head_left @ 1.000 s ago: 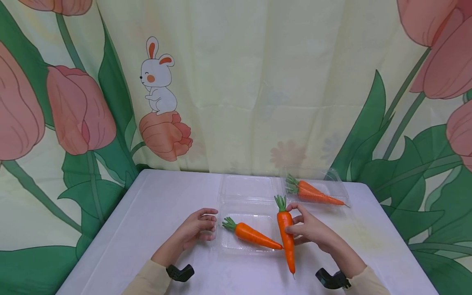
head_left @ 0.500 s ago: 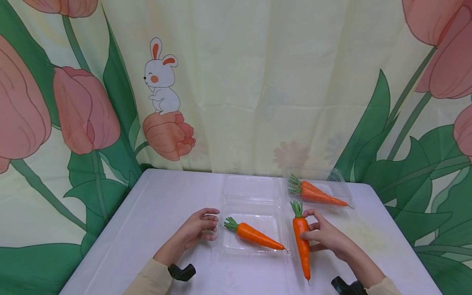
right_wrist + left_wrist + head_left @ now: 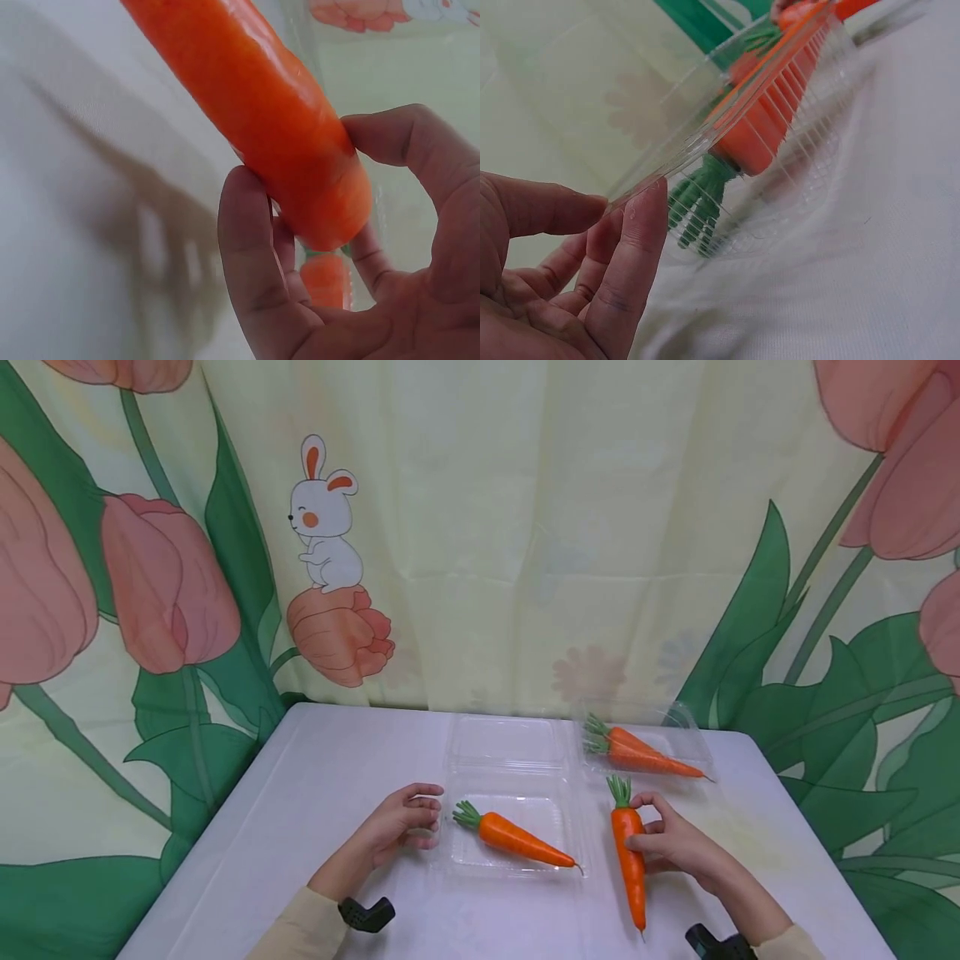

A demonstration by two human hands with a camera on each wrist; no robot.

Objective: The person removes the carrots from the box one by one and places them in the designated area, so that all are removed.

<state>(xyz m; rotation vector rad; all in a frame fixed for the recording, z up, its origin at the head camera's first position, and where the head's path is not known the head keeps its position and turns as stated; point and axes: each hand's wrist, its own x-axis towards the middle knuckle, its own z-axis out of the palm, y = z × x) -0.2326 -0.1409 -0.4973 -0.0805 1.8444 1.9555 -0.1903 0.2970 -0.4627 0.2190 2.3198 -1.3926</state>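
My right hand (image 3: 677, 845) grips an orange carrot (image 3: 628, 860) with a green top, tip toward me. In the right wrist view that carrot (image 3: 262, 97) hangs over its shadow, above the table. A second carrot (image 3: 517, 837) lies slanted in a clear plastic clamshell box (image 3: 457, 865), its lid (image 3: 506, 741) folded back. At the box's left side, my left hand (image 3: 401, 823) pinches the rim between thumb and finger, as the left wrist view shows. The green top (image 3: 701, 202) shows through the ribbed wall there.
Another clear box (image 3: 693, 745) stands at the back right with carrots (image 3: 637, 750) in it. A white-covered table (image 3: 360, 735) lies under everything. Behind it hangs a curtain (image 3: 480, 527) printed with tulips and a rabbit.
My right hand has carried its carrot to the right, from over the box's right edge to beside the box. My left hand and the carrot in the box have stayed in place.
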